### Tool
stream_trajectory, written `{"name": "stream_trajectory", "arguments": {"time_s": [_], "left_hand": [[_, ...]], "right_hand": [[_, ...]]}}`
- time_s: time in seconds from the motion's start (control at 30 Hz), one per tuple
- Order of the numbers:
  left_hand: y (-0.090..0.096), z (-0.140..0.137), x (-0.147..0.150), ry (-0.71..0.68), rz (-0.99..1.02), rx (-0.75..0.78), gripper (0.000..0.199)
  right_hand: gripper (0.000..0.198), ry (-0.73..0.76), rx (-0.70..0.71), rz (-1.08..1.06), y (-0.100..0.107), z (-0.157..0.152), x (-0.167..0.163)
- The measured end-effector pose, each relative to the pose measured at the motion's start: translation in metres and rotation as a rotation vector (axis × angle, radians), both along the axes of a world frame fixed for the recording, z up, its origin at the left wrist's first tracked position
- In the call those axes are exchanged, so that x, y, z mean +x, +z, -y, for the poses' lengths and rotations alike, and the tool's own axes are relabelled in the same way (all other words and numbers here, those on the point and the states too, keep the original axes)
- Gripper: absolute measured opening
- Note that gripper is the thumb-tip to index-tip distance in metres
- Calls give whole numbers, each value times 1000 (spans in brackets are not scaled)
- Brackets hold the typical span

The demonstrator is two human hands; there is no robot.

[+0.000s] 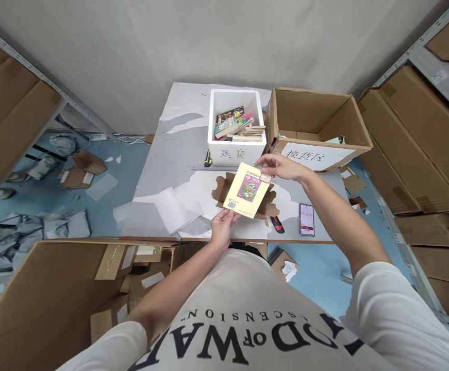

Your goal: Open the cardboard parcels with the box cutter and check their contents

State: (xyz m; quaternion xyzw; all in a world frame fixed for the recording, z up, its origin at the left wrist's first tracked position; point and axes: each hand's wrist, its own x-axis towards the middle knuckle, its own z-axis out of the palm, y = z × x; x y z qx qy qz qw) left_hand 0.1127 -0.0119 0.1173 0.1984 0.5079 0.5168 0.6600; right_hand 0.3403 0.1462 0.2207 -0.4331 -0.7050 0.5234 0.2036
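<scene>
A yellow book [239, 198] with a purple picture and a barcode is held tilted above the table. My left hand [224, 224] pinches its lower left corner. At its upper right corner, my right hand [276, 167] grips the edge beside a small red-and-white sticker [265, 178]. Beneath the book lies a torn-open cardboard package [220, 190], largely covered by it. Behind the book stands a white foam box [235, 153] with several books [230, 126] inside. To its right is a large open cardboard box [313, 98] with a handwritten label.
A red-and-black box cutter [277, 224] and a phone [306, 220] lie near the table's front edge. A yellow-and-black cutter [208, 158] is beside the foam box. White paper sheets [173, 206] cover the left side. A big carton [50, 288] holding small parcels stands at lower left.
</scene>
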Motion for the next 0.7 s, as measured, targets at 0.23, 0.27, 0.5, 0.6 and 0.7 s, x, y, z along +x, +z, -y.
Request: {"name": "stream_trajectory", "arguments": {"time_s": [0.23,0.27,0.5,0.6,0.7], "left_hand": [[-3,-2,-4,116,-58,81,57],[-2,-3,-5,115,-59,99,57],[13,-20,-8,124,-54,218,64],[25,-27,-8,93,-76,279,60],[38,-27,-5,47,-135,332,40]], "right_hand": [[28,201,47,43,21,7,-4],[27,192,68,47,25,8,-6],[26,252,480,92,74,11,-22],[24,281,631,121,100,8,-30],[20,237,729,130,117,3,-37]]}}
